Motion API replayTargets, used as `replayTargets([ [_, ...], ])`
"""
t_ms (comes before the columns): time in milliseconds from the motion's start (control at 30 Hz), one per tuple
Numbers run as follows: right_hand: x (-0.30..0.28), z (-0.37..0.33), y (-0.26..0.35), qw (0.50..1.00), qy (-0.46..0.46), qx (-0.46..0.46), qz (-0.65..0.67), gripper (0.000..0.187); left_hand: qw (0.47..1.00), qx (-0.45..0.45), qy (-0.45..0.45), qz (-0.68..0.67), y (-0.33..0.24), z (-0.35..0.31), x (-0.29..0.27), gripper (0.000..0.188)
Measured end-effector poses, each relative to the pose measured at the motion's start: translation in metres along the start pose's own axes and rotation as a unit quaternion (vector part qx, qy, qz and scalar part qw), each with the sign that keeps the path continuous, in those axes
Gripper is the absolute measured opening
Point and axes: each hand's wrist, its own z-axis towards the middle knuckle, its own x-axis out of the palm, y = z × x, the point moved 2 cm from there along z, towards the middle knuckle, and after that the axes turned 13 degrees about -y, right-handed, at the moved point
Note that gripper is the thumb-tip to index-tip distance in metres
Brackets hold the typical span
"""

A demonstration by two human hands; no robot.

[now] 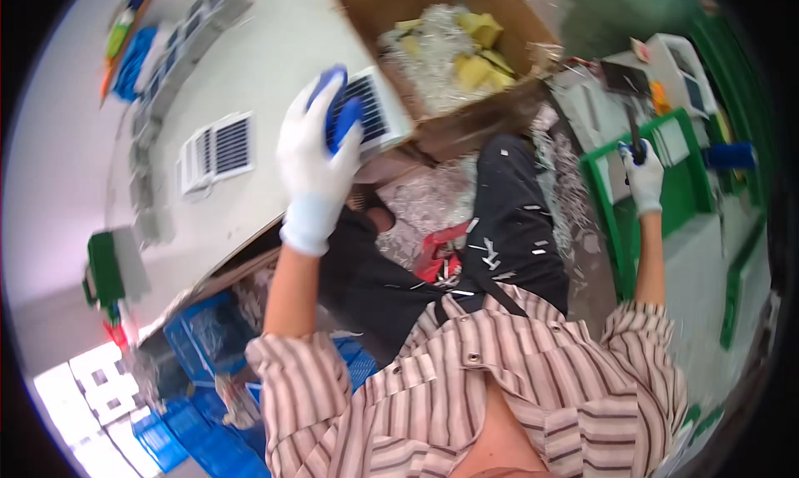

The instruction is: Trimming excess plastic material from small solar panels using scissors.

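My left hand, in a white glove with blue fingertips, is over the white table's near right corner. Its fingers are apart, beside a small panel with dark stripes and partly covering it; whether they press on it I cannot make out. Farther left lies a fanned stack of similar striped panels. Over at the right, my right hand, gloved alike, is closed round a slim black-handled tool above a green tray. The tool's kind is unclear.
A cardboard box with clear shreds and yellow scraps stands ahead, against the white table. Grey blocks line the table's far left side. Blue crates are low at left. Shreds cover the floor around my legs.
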Motion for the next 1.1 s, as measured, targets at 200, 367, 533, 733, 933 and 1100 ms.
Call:
replayTargets([
  [200,0.087,-0.113,0.182,0.868,0.248,-0.040,0.428,0.017,0.992,-0.022,-0.006,0.121,-0.031,-0.009,0.036,0.036],
  [367,0.138,-0.115,0.235,0.776,0.290,-0.112,0.549,0.014,0.990,-0.036,-0.036,0.131,-0.037,-0.006,0.050,0.032],
  [533,0.109,-0.149,0.228,0.731,0.403,-0.303,0.460,0.013,0.988,-0.053,-0.032,0.145,-0.037,-0.008,0.048,0.034],
  [733,0.125,-0.134,0.211,0.805,0.303,-0.081,0.504,0.010,0.987,-0.038,-0.044,0.148,-0.034,-0.011,0.047,0.035],
  [933,0.135,-0.109,0.238,0.792,0.295,-0.209,0.492,0.008,0.986,-0.045,-0.053,0.153,-0.036,-0.007,0.046,0.029],
  [1100,0.117,-0.162,0.206,0.740,0.462,-0.278,0.401,0.016,0.987,-0.041,-0.053,0.143,-0.036,-0.007,0.048,0.030],
])
